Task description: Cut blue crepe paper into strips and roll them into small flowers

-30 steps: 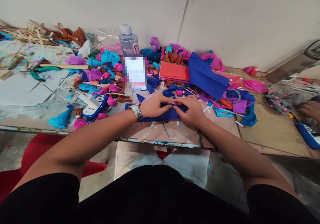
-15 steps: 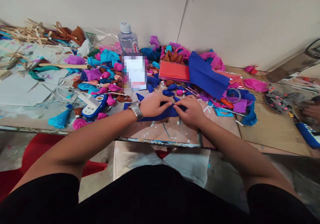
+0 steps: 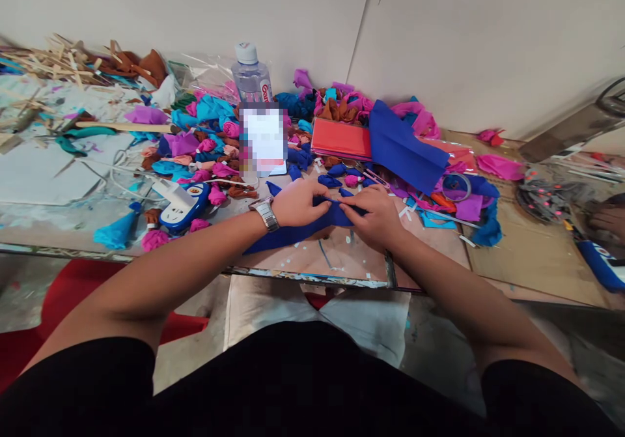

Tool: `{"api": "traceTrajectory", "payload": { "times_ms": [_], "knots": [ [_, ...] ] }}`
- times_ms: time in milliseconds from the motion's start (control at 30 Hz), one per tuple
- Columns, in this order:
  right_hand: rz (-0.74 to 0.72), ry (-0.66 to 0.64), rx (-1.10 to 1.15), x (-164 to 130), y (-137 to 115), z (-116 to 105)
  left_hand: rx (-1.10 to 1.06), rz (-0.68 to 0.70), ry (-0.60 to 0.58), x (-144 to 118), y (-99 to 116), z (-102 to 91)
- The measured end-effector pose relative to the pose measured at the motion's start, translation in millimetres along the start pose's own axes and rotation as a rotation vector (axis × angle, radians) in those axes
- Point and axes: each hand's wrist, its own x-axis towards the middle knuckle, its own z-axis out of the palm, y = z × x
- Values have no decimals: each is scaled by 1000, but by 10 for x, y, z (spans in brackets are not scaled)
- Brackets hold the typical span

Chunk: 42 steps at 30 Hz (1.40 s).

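Observation:
Both hands pinch one dark blue piece of crepe paper (image 3: 293, 234) just above the front of the table. My left hand (image 3: 300, 204), with a metal watch on its wrist, grips the upper edge between thumb and fingers. A short way to the right, my right hand (image 3: 375, 212) is closed on the same edge, and a narrow folded or rolled strip shows between the fingertips. The rest of the paper hangs down to the left, below my left hand. Small twisted blue paper pieces (image 3: 330, 180) lie just beyond the hands.
A phone (image 3: 263, 139) leans against a water bottle (image 3: 251, 79) amid colourful crumpled paper. A red packet (image 3: 340, 139) and a larger blue sheet (image 3: 405, 145) lie behind my right hand. A power strip (image 3: 183, 209) with cables sits left; pliers (image 3: 73, 142) lie farther left. Another person's hand (image 3: 608, 217) shows at far right.
The blue paper has shifted in my fingers: its lower part now slants down to the left, and a thin strip of its edge shows between the fingertips. Both hands stay nearly in place.

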Motion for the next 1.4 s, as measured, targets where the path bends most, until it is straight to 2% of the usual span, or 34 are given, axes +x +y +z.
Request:
{"api": "traceTrajectory", "payload": {
  "times_ms": [367, 533, 667, 800, 1167, 1400],
  "knots": [
    [-64, 46, 7, -9, -1, 4, -315, -40, -115, 70, -72, -14],
    [-94, 55, 8, -18, 17, 12, -350, -31, -137, 61, -37, -11],
    [-66, 39, 9, -13, 4, 4, -388, -36, -137, 72, -36, 8],
    [-18, 35, 3, -10, -16, -10, -399, -37, -114, 75, -42, 9],
    [1, 6, 6, -15, -25, -5, -345, -8, -68, 62, -23, 20],
    [-63, 26, 23, -15, -18, -2, -386, -19, -68, 53, -58, 61]
  ]
}}
